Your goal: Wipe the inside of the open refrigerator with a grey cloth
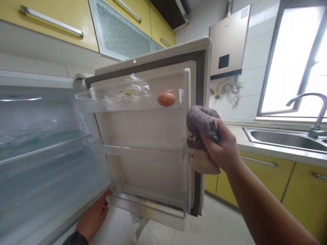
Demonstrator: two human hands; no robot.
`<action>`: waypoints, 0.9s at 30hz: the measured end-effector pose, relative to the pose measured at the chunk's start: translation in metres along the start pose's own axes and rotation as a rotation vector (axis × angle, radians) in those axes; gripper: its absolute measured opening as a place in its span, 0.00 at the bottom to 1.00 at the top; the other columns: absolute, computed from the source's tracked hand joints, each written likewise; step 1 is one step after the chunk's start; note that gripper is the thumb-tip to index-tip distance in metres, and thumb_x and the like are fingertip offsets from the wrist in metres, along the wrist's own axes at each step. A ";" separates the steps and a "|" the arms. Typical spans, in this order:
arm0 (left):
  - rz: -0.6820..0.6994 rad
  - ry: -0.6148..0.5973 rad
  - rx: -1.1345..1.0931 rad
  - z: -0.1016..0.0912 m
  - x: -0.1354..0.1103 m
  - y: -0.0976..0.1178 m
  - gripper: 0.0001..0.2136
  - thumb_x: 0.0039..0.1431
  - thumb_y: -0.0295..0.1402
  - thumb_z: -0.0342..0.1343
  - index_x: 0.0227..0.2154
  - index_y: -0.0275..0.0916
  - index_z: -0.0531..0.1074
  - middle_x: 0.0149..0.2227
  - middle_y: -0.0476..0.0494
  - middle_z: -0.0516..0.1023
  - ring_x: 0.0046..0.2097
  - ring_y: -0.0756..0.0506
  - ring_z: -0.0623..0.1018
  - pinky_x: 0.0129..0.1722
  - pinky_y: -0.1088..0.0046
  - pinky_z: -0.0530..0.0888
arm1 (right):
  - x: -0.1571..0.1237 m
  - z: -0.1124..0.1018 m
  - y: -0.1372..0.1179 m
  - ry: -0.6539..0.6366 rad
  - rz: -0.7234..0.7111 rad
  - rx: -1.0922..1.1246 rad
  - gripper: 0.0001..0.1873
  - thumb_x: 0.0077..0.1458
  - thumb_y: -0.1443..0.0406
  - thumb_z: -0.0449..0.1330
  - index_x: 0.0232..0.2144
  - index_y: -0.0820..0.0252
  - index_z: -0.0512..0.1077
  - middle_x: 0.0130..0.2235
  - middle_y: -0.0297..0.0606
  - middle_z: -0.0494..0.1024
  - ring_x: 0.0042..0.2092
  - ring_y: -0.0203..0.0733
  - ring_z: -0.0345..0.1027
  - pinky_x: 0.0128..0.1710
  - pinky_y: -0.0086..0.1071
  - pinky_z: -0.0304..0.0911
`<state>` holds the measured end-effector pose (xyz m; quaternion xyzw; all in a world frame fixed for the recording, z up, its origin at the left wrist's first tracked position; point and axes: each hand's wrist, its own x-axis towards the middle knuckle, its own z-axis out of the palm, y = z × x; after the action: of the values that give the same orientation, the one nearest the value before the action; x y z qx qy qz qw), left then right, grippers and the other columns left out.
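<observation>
Right hand [221, 148] clamped on a grey-brown cloth [200, 127], which is pressed to the free edge of the open fridge door [153, 129] at the dark gasket [201, 78], mid-height. Left hand [93, 217] low, fingers loosely apart, holding nothing, fingertips at the corner of the bottom door shelf [148, 206]. Top door shelf [102, 103]: one reddish round item [166, 99].

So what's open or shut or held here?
Fridge door, open.
Top shelf, holds egg and bags.
Middle shelf, empty.
Cloth, bunched in right hand, against door edge.
Left hand, on fridge bottom edge.
Glass cupboard, open.
</observation>
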<state>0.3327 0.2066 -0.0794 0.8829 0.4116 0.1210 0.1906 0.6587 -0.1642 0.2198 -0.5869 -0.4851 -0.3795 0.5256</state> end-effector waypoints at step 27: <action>0.415 0.346 -0.001 0.052 -0.112 0.116 0.32 0.56 0.17 0.48 0.62 0.50 0.65 0.63 0.45 0.72 0.68 0.42 0.66 0.68 0.50 0.75 | -0.157 0.018 -0.043 -0.400 -0.391 0.033 0.25 0.55 0.63 0.62 0.56 0.54 0.69 0.46 0.48 0.78 0.44 0.51 0.75 0.36 0.40 0.73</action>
<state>0.3600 0.0400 -0.0817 0.9145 0.2482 0.3068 0.0892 0.5780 -0.1740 0.0777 -0.5367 -0.6893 -0.3426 0.3455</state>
